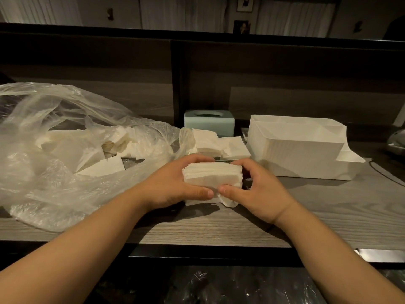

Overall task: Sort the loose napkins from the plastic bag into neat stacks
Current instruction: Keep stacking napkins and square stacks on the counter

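A thick stack of white napkins (211, 175) stands on the grey wooden counter (306, 207) in the middle. My left hand (175, 183) grips its left side, and my right hand (258, 189) grips its right side, thumbs meeting at the front. One napkin corner sticks out below the stack. A large clear plastic bag (65, 150) lies to the left with several loose napkins (114, 143) inside. Behind the held stack lie more napkin piles (208, 142).
A white plastic container (300, 150) stands at the right rear. A pale green tissue holder (209, 122) sits against the dark back wall. A metallic object (396, 141) shows at the far right edge. Crinkled dark plastic (241, 286) lies below the counter's front edge.
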Demonstrator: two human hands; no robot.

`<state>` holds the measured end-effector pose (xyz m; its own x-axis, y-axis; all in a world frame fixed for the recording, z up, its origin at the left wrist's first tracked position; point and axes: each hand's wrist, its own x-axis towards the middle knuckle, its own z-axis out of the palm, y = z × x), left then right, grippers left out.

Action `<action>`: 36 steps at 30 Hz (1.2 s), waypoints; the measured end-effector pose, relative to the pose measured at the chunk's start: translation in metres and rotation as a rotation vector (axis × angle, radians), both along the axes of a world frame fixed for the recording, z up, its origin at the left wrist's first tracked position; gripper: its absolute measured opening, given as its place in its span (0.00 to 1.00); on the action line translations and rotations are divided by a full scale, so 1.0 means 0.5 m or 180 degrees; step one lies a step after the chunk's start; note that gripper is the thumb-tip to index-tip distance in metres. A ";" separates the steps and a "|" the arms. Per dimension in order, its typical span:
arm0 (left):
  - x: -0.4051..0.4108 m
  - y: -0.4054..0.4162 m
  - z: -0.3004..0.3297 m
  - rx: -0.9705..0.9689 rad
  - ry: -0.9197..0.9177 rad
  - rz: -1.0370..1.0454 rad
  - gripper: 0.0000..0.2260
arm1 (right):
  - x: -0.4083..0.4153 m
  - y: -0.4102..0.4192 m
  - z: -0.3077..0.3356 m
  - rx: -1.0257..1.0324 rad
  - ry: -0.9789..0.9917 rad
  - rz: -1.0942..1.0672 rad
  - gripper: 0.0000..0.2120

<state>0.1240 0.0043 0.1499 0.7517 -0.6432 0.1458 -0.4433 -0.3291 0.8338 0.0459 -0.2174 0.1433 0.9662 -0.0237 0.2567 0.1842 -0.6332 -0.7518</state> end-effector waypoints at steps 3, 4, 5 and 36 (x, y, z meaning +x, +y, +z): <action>0.004 0.002 -0.003 0.0086 0.0023 0.0098 0.37 | -0.003 -0.003 0.003 0.0359 0.0057 0.0025 0.19; 0.003 0.001 -0.003 0.0121 0.0034 0.0092 0.38 | -0.003 -0.004 0.003 0.0433 0.0118 0.0085 0.22; 0.003 0.001 -0.002 0.0147 0.0028 0.0073 0.37 | -0.003 -0.003 0.003 0.0457 0.0157 0.0142 0.25; -0.003 -0.002 0.006 -0.0709 0.0427 0.0319 0.20 | 0.057 0.055 0.110 -0.0721 -0.0199 0.0292 0.10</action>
<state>0.1222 0.0034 0.1529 0.8322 -0.5278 0.1701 -0.2985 -0.1677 0.9396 0.0742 -0.1899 0.1984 0.9438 0.1282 0.3048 0.2903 -0.7628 -0.5779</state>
